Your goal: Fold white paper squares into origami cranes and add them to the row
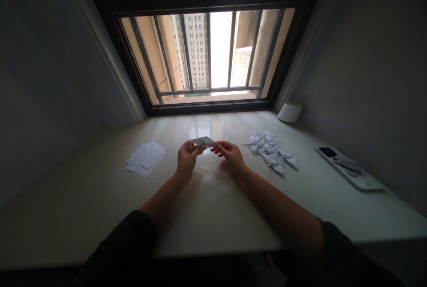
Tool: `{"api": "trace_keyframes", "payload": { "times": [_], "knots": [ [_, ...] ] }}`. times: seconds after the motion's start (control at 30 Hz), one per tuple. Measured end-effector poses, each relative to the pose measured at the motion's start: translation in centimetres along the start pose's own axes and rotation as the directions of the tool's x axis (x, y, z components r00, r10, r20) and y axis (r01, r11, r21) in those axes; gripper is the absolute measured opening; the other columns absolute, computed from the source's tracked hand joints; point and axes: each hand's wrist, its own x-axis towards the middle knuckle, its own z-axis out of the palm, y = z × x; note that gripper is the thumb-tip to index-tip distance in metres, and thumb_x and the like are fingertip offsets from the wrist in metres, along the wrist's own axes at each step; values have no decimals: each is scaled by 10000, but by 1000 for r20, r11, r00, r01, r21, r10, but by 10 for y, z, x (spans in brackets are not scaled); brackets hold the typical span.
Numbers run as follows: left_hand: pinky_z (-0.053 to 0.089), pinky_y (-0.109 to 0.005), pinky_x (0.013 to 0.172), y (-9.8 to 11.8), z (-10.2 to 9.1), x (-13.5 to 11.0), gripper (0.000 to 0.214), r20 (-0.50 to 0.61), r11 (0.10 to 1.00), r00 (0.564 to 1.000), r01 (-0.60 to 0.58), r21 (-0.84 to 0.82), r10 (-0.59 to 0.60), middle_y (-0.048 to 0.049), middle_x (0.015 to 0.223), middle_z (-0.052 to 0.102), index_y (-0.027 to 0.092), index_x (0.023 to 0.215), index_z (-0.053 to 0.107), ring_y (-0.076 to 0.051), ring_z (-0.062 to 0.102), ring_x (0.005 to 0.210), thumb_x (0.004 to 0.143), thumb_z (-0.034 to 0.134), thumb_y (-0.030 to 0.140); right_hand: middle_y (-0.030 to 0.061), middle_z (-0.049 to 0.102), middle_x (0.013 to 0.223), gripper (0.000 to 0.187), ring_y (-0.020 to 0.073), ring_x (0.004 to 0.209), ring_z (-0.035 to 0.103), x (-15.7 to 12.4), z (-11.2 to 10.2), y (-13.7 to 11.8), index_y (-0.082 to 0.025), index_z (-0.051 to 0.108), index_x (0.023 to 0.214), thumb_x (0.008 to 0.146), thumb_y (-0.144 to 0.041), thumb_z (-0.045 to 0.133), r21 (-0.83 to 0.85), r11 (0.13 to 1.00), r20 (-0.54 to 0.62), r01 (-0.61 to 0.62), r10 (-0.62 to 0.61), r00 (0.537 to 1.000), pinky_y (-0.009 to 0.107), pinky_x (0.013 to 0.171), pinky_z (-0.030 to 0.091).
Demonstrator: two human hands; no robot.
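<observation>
Both hands hold a small folded piece of white paper [203, 141] just above the pale counter [213, 198]. My left hand [187, 158] pinches its left end with fingers curled. My right hand [228, 152] pinches its right end. A small stack of flat white paper sheets [146, 158] lies to the left of my hands. To the right lies a cluster of several folded white paper cranes [271, 151].
A barred window [208, 55] fills the far wall. A white round container [290, 111] stands in the right back corner. A phone or tablet with a patterned item on it [348, 167] lies along the right wall. Walls close in on both sides.
</observation>
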Motion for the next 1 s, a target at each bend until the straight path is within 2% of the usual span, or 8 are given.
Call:
{"api": "trace_keyframes", "payload": {
  "times": [0.17,0.43,0.67,0.8,1.0],
  "knots": [
    [450,-285,643,1,2,-3,364,49,998,998,43,35,-45,3,653,651,177,665,423,-145,623,631,570,763,264,17,659,615,273,127,573,531,-1,3,4,-187,687,667,627,-456,714,44,999,-52,-23,25,998,264,586,383],
    [461,-316,686,3,2,-5,442,88,999,995,52,15,-53,-29,706,699,207,748,337,-191,666,692,608,748,290,26,663,653,241,130,614,518,4,0,10,-190,694,661,639,-430,708,98,992,-46,-81,86,995,255,578,359],
    [469,-366,757,0,0,-4,502,69,993,992,100,60,-104,-75,783,708,201,914,358,-209,675,769,635,749,344,21,646,617,245,122,587,510,3,2,14,-180,675,639,667,-423,686,93,995,-79,-35,43,996,259,593,373],
    [459,-338,760,-3,-1,-4,598,39,996,998,53,72,-56,-42,778,702,211,939,336,-172,657,725,568,792,316,16,641,603,236,132,595,527,-1,6,11,-180,677,655,662,-415,695,45,999,-49,4,-1,999,264,605,390],
    [428,-270,647,-5,-1,-4,598,-36,997,998,53,54,-51,24,637,658,220,879,311,-121,588,570,544,797,310,14,640,604,239,142,595,553,-1,9,14,-184,673,661,660,-421,702,18,998,-13,57,-56,998,267,603,410]
  ]
}}
